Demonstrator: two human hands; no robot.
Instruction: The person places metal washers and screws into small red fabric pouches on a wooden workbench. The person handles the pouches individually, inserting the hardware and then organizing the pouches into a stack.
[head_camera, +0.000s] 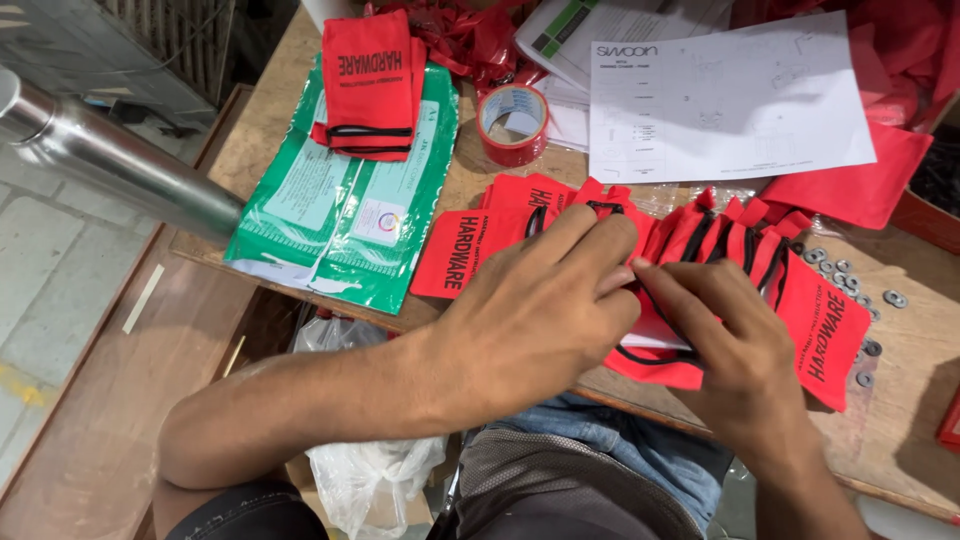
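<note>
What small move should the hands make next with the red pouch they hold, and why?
Probably pull the black drawstring snug. Both the left hand and the right hand pinch the top of a red pouch at the table's edge, and the cord loops loosely around it.

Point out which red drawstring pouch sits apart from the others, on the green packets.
It is the red pouch at the table's far left, lying on the green packets beside the red tape roll. The other pouches are spread out around both hands.

I've got both forearms angled in, left hand (545, 320) and right hand (725, 335) knuckles-up, fingers (600, 235) curled, fingertips meeting.
</note>
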